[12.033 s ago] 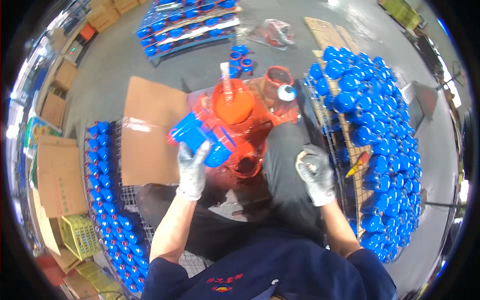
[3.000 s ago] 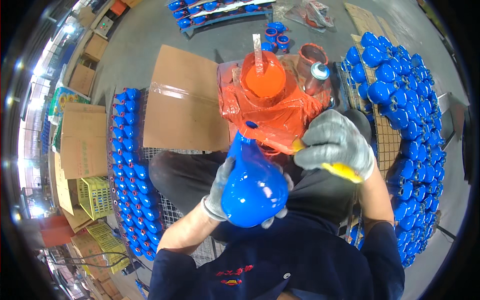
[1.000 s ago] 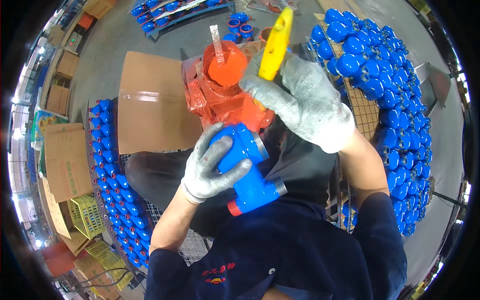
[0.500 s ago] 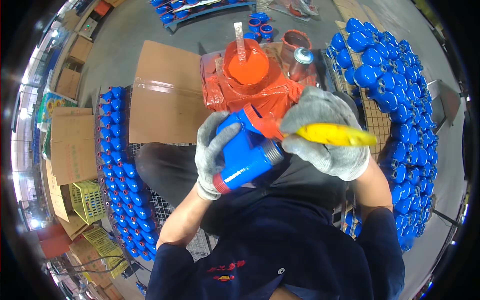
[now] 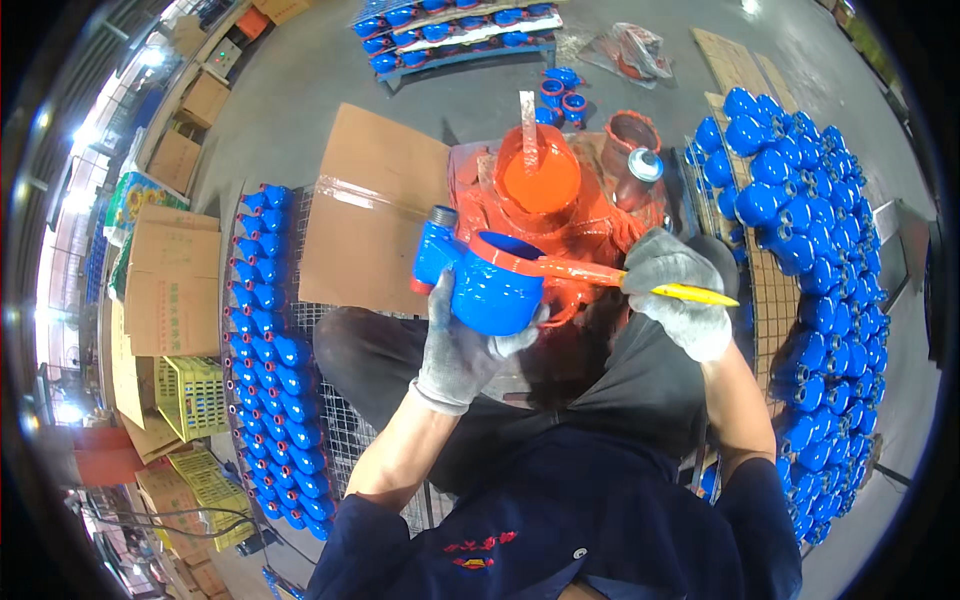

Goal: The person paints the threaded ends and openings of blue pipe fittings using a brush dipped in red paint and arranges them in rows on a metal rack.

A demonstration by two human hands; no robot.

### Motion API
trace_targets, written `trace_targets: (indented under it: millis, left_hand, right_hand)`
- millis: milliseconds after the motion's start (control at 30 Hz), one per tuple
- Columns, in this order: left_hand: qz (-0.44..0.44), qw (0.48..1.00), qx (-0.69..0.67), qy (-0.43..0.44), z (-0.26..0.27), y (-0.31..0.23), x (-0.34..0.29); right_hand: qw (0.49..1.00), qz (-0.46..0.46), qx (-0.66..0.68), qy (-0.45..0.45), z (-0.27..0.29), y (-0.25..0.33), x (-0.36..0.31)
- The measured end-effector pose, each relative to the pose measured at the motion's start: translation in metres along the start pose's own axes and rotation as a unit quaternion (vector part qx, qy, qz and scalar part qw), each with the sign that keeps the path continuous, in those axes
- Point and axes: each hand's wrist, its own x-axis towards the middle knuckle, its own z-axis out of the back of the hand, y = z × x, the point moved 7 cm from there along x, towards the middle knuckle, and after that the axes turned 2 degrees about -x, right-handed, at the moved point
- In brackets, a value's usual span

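Note:
My left hand [image 5: 455, 355], in a grey glove, is closed round a glossy blue metal pipe fitting [image 5: 495, 302]. The fitting's wide round mouth faces up with a red rim, and a bare threaded end sticks up at its left. Gloved too, my right hand [image 5: 680, 285] grips a paintbrush [image 5: 695, 293] with a yellow handle. Red paint coats the brush's front part, whose tip touches the right side of the rim. Beyond the fitting stands an open pot of orange-red paint [image 5: 540, 190] with a flat strip [image 5: 528, 130] standing in it, on a paint-covered support.
A spray can [image 5: 645, 165] and a paint-smeared pot [image 5: 632, 130] stand right of the paint. Many blue fittings fill racks at the left [image 5: 270, 350] and right [image 5: 820, 270]. A cardboard sheet [image 5: 375, 200] lies at the left; yellow crates [image 5: 195, 395] stand farther left.
My left hand has turned the fitting so its wide mouth now faces up. The brush has moved from a narrow red end to the wide rim. The whole view has shifted slightly.

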Motion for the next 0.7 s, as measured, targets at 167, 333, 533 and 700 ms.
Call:
trace_targets:
  millis: [167,333,533,700]
  left_hand:
    - [0.159,0.954,-0.241,0.079,0.001,0.013,-0.006]
    - [0.075,0.982,-0.164,0.057,0.010,0.010,-0.009]
    - [-0.157,0.926,0.330,-0.093,0.025,-0.012,-0.022]
    - [-0.330,0.650,0.685,-0.012,-0.005,-0.010,-0.033]
  right_hand:
    - [0.961,-0.142,0.230,-0.057,-0.014,-0.063,-0.020]
    - [0.978,-0.140,0.121,-0.099,-0.010,-0.088,-0.028]
    - [0.892,0.001,0.415,-0.179,0.032,-0.040,-0.001]
    - [0.978,-0.173,0.066,-0.093,0.031,0.013,0.045]
